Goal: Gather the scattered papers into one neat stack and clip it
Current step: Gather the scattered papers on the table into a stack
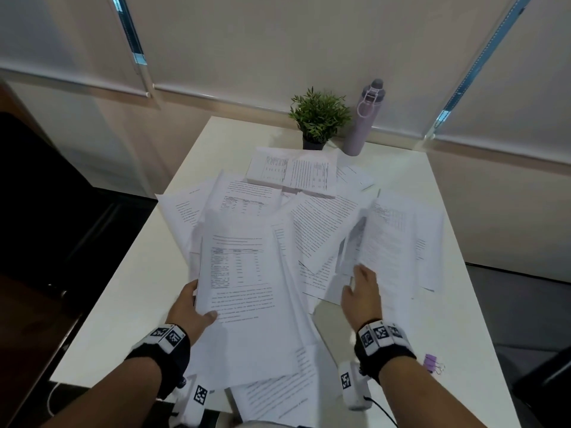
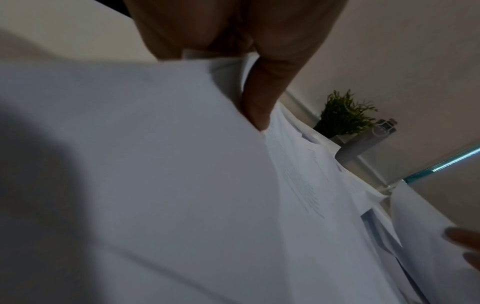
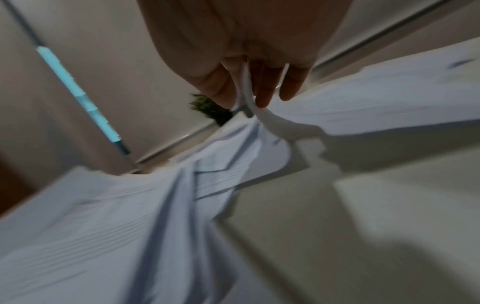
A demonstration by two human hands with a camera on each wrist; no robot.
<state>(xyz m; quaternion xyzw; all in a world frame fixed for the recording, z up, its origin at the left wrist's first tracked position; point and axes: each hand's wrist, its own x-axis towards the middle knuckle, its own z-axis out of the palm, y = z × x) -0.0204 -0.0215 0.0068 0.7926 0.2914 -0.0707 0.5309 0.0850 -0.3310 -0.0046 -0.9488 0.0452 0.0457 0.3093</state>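
Observation:
Printed white papers (image 1: 321,223) lie scattered and overlapping across the white table (image 1: 129,304). My left hand (image 1: 193,307) grips a bundle of sheets (image 1: 241,267) at its near left corner, thumb on top; in the left wrist view the thumb (image 2: 259,107) presses on the pile of paper (image 2: 155,185). My right hand (image 1: 361,291) pinches the near edge of a lifted, curling sheet (image 1: 383,248); the right wrist view shows that sheet (image 3: 262,117) between thumb and fingers (image 3: 262,94). A purple binder clip (image 1: 432,364) lies near the table's front right, beside my right wrist.
A small potted plant (image 1: 318,118) and a lilac water bottle (image 1: 364,118) stand at the table's far edge by the wall. A thicker squared pile of paper (image 1: 293,174) sits behind the scattered sheets. A dark floor lies to the left.

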